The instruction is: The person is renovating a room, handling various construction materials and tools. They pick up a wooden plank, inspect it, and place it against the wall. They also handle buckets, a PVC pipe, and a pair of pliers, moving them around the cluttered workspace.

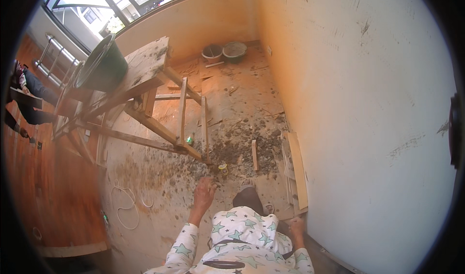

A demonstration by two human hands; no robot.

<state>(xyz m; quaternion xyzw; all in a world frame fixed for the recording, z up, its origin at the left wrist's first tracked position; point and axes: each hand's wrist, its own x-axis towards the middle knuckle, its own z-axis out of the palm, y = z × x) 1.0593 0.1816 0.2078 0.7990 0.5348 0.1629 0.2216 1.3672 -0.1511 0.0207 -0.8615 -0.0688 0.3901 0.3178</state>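
My left hand (205,190) hangs in front of me over the littered floor, its fingers curled in and nothing showing in them. A small yellow-and-white container (223,169) lies on the floor just beyond it. To the right, my right hand (296,224) is down by my side, closed like a fist, near the stacked boards (295,177) along the wall. What it holds, if anything, is hidden. Both sleeves are white with green stars. My sandalled foot (248,183) is on the dusty sheet covering the floor.
A wooden trestle (150,78) carries a large green bucket (104,66) at left. Mortar debris (232,143) and a short wood strip (255,155) lie ahead. Two basins (235,50) stand in the far corner. A cord (127,208) loops at left; another person (31,92) is beyond the trestle.
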